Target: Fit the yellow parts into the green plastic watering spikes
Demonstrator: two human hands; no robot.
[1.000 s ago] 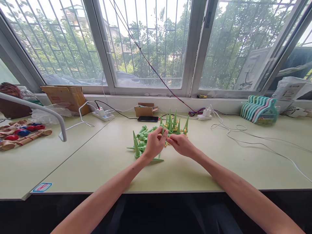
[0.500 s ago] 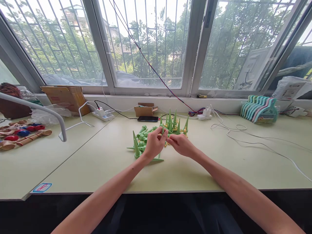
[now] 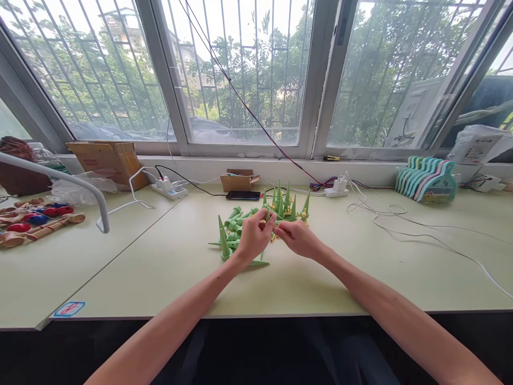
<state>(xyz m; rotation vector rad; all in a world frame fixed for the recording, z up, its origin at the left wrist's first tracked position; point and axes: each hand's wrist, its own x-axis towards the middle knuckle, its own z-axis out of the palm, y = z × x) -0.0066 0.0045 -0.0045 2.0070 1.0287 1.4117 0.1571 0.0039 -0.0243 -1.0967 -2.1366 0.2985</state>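
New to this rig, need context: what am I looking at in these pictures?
No robot here: these are a person's bare hands, seen by one camera worn on the head, looking forward and down. There is no second viewpoint.

The left hand holds a green pointed piece. The right hand is beside it, fingers curled; whether it grips anything is too small to tell.

On the desk, more green pieces lie around the left hand. Upright green spikes with yellow parts stand behind the hands. Farther back are a phone and a small cardboard box.
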